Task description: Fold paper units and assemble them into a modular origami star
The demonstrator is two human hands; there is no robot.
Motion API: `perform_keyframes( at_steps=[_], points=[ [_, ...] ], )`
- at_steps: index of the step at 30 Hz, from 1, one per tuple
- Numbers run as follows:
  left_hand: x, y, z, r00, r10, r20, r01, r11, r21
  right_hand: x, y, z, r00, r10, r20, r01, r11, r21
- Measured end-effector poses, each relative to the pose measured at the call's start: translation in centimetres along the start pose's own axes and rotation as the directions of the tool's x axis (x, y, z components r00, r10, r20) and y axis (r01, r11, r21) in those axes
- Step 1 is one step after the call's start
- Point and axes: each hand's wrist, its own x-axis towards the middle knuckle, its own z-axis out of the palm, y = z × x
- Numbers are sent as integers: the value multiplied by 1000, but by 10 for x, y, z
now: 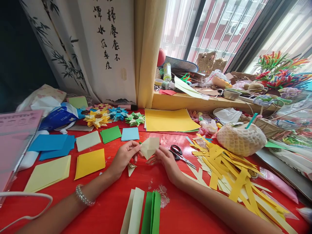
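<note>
Above the middle of the red table, a partly folded piece of cream paper (150, 147) is held up between my two hands. My left hand (127, 155) pinches its left corner with thumb and forefinger. At the right edge, my right hand (167, 162) grips it between thumb and fingers; part of those fingers is hidden behind the paper. Just below, a small folded cream paper piece (131, 169) lies near my left fingers. Black-handled scissors (181, 155) rest right of my right hand. Folded cream strips (133, 211) and green strips (151, 213) lie nearest me.
Stacks of paper squares, among them yellow (89, 163) and blue (52, 144), spread across the left. Folded paper stars (97, 117) and yellow sheets (170, 119) lie at the back. Cut yellow strips (219, 165) and a net-wrapped round container with a straw (241, 139) occupy the right.
</note>
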Motion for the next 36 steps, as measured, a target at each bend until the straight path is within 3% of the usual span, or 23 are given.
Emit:
perform_keyframes(
  at_steps=[4, 11, 18, 20, 25, 30, 36],
  points=[
    [-4, 3, 2, 996, -25, 84, 27, 999, -26, 1, 4, -1, 1000, -1, 29, 3, 998, -70],
    [-6, 2, 5, 973, -35, 227, 22, 998, 59, 2, 3, -5, 1000, -13, -28, 12, 999, -30],
    [-3, 3, 6, 994, 99, 54, -101, 994, 49, 3, 6, -6, 999, 39, -31, -41, 997, -66],
    [-4, 2, 5, 991, 114, 71, -121, 987, 104, 2, 5, -6, 999, 34, -33, -37, 997, -75],
    [-5, -2, 3, 990, 27, 136, -57, 973, 224, 1, 3, -4, 999, 29, -32, -32, 995, -93],
    [-4, -3, 4, 982, 61, 180, -105, 963, 246, 1, 5, -3, 999, 38, -4, -39, 997, -69],
    [-5, -2, 5, 984, 101, 150, -142, 946, 291, 1, 4, -4, 998, 56, 2, -55, 995, -77]
  ],
)
